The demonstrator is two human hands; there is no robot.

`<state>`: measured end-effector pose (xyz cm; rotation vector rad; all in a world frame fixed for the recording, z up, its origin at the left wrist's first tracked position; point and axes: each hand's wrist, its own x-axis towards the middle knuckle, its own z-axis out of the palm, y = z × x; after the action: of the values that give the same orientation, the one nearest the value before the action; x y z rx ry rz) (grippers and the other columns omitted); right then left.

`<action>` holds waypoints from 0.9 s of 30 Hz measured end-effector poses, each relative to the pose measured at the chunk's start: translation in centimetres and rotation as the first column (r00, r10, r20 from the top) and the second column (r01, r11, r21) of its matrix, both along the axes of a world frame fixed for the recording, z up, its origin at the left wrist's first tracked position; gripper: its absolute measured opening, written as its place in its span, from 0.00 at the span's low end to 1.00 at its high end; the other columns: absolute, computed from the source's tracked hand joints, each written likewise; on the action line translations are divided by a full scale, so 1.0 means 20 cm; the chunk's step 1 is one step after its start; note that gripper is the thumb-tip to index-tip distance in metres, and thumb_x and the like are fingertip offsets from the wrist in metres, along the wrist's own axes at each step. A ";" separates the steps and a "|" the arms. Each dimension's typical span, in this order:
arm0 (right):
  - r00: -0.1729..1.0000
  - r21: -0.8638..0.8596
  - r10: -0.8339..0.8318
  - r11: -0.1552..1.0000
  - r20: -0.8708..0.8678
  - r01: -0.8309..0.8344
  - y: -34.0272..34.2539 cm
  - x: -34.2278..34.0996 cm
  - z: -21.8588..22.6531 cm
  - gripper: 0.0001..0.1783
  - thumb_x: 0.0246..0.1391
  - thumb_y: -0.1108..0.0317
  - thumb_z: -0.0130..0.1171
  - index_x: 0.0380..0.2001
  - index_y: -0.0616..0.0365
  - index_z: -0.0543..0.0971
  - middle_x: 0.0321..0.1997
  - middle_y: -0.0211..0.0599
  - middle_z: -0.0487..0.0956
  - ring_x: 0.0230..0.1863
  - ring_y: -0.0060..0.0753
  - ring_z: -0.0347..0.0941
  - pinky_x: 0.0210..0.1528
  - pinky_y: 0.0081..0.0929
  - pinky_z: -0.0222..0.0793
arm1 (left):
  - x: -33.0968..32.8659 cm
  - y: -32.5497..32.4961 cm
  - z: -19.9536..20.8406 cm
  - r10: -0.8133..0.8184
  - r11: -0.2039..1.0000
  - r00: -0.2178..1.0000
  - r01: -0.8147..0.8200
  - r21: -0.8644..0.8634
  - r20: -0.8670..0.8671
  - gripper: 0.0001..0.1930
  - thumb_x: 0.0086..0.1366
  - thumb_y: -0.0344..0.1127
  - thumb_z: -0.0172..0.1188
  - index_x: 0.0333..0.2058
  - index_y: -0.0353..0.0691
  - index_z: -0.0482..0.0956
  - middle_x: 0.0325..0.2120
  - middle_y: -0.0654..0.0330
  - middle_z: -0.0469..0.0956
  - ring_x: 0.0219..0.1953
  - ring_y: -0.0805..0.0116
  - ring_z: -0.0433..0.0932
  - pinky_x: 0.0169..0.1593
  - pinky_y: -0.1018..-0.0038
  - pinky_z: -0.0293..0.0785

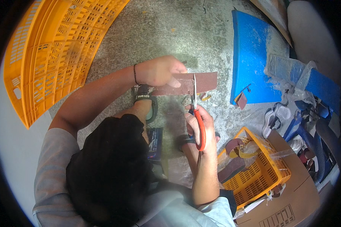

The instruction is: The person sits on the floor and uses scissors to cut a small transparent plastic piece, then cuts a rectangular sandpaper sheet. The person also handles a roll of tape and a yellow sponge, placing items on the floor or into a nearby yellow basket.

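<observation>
My left hand grips the left end of a reddish-brown strip of sandpaper, thumb on top. The strip lies level above the floor, with a worn, flaky patch near its middle. In my right hand is a pair of scissors with orange-red handles, fingers wrapped round the loops. Its blades point away from me and cross the strip right of the worn patch; one blade lies over the paper, the other is hidden beneath. A small yellowish curled scrap sits just past the strip's lower edge.
A big yellow crate stands at upper left. To the right lies a blue panel with a small sandpaper piece on it. A smaller yellow basket holds brown strips, beside cardboard. Grey shoes lie near it.
</observation>
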<state>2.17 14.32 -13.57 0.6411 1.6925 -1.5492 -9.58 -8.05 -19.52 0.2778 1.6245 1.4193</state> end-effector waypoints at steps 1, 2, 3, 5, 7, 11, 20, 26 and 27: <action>1.000 -0.002 0.002 1.000 -0.012 -0.002 0.00 0.00 0.00 0.14 0.60 0.68 0.59 0.47 0.61 0.75 0.21 0.21 0.67 0.18 0.14 0.59 0.21 0.17 0.55 | 0.00 0.00 0.00 0.000 1.000 1.000 0.000 0.011 0.003 0.16 0.57 0.19 0.63 0.46 0.27 0.80 0.38 0.56 0.85 0.40 0.72 0.81 0.47 0.74 0.76; 1.000 -0.006 -0.007 1.000 -0.005 0.007 0.01 0.01 0.00 0.14 0.60 0.68 0.59 0.47 0.61 0.75 0.20 0.21 0.67 0.17 0.14 0.59 0.20 0.17 0.54 | 0.00 0.00 0.00 -0.006 1.000 1.000 0.006 0.013 -0.011 0.16 0.57 0.19 0.63 0.46 0.28 0.80 0.38 0.57 0.85 0.40 0.73 0.81 0.46 0.74 0.76; 1.000 -0.004 0.001 1.000 -0.017 -0.001 0.01 0.01 0.00 0.14 0.60 0.68 0.59 0.47 0.61 0.75 0.20 0.21 0.67 0.17 0.14 0.58 0.20 0.17 0.53 | 0.00 0.00 0.00 -0.013 1.000 0.999 0.013 0.005 -0.033 0.16 0.57 0.19 0.63 0.46 0.28 0.80 0.38 0.57 0.85 0.39 0.73 0.81 0.46 0.74 0.76; 1.000 -0.028 -0.013 1.000 -0.023 0.012 0.02 0.01 0.00 0.14 0.60 0.68 0.59 0.47 0.60 0.75 0.20 0.20 0.66 0.17 0.14 0.57 0.19 0.16 0.52 | 0.00 0.00 0.00 -0.003 0.999 1.000 0.004 0.038 -0.012 0.15 0.58 0.20 0.63 0.46 0.28 0.80 0.38 0.57 0.85 0.39 0.73 0.81 0.46 0.75 0.76; 1.000 -0.064 -0.031 0.997 -0.005 0.030 0.02 0.02 -0.01 0.14 0.60 0.69 0.59 0.47 0.60 0.74 0.20 0.19 0.65 0.17 0.13 0.57 0.19 0.16 0.51 | 0.00 0.00 0.00 0.003 0.998 1.000 -0.003 0.066 0.002 0.15 0.58 0.20 0.63 0.46 0.28 0.80 0.37 0.57 0.85 0.39 0.74 0.81 0.45 0.75 0.76; 0.998 -0.067 -0.028 0.997 -0.057 0.024 0.01 0.03 -0.02 0.13 0.60 0.68 0.58 0.47 0.60 0.74 0.21 0.19 0.65 0.18 0.13 0.57 0.20 0.16 0.51 | -0.01 -0.01 0.00 -0.006 0.996 1.000 0.005 0.093 0.016 0.15 0.58 0.20 0.63 0.46 0.28 0.80 0.37 0.58 0.84 0.39 0.74 0.81 0.45 0.75 0.76; 0.999 -0.081 -0.046 0.996 -0.016 0.045 0.00 0.01 0.02 0.12 0.61 0.66 0.57 0.45 0.58 0.74 0.21 0.18 0.64 0.19 0.12 0.56 0.20 0.16 0.49 | 0.00 -0.01 0.00 0.014 0.991 0.996 -0.025 0.132 0.085 0.15 0.58 0.19 0.62 0.46 0.27 0.80 0.38 0.57 0.84 0.39 0.74 0.81 0.45 0.76 0.76; 0.998 -0.085 -0.046 0.995 -0.041 0.043 0.01 0.02 0.00 0.11 0.62 0.67 0.57 0.45 0.58 0.74 0.19 0.17 0.63 0.16 0.12 0.53 0.18 0.15 0.47 | 0.00 -0.01 0.00 0.000 0.995 0.998 -0.006 0.098 0.061 0.16 0.58 0.19 0.62 0.46 0.27 0.79 0.38 0.56 0.84 0.39 0.74 0.81 0.45 0.76 0.76; 0.998 -0.079 -0.046 0.996 -0.040 0.043 0.01 0.02 0.00 0.11 0.61 0.67 0.57 0.45 0.59 0.74 0.19 0.18 0.63 0.15 0.12 0.54 0.17 0.15 0.47 | 0.00 -0.01 0.00 -0.007 0.996 0.999 0.004 0.086 0.034 0.16 0.58 0.19 0.62 0.46 0.27 0.79 0.38 0.56 0.84 0.39 0.74 0.81 0.45 0.76 0.76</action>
<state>2.64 14.55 -13.64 0.6139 1.6501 -1.6624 -9.66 -8.23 -19.51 0.3059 1.5359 1.4842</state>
